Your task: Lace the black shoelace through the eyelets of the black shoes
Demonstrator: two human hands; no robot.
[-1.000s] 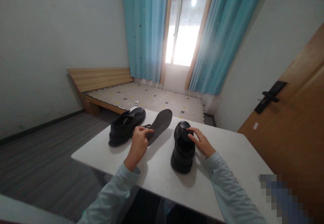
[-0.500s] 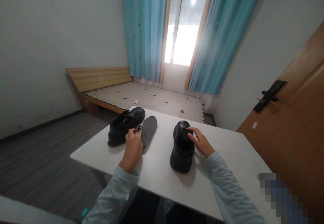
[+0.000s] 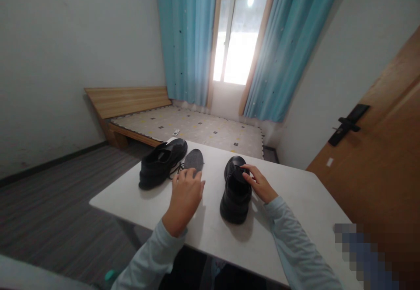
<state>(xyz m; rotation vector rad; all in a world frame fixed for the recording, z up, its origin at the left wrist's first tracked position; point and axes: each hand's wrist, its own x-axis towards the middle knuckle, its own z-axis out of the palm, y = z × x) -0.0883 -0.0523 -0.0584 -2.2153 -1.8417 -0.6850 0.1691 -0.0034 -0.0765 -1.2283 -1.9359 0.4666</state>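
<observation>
Head view, white worktop [image 3: 295, 202] in a bedroom. Left hand [image 3: 185, 193] lies palm-down over the near end of a dark grey insole [image 3: 194, 158]; fingers extended and slightly spread, flat on top of it, grip not closed around anything. Only the far, rounded end of the insole shows beyond the fingertips; it lies flat on the worktop. Just left of the insole, a black shoe [image 3: 161, 162] rests on its sole, loose lace trailing towards the hand; hand and this shoe appear apart. Right hand [image 3: 260, 185] sits at the far end of a second black shoe [image 3: 236, 190], which stands upright between the two hands. Thumb and forefinger of the right grip are pressed on the shoe's upper edge, other fingers loosely curled alongside; whether it pinches the material or merely steadies it cannot be told. Both sleeves pale blue.
</observation>
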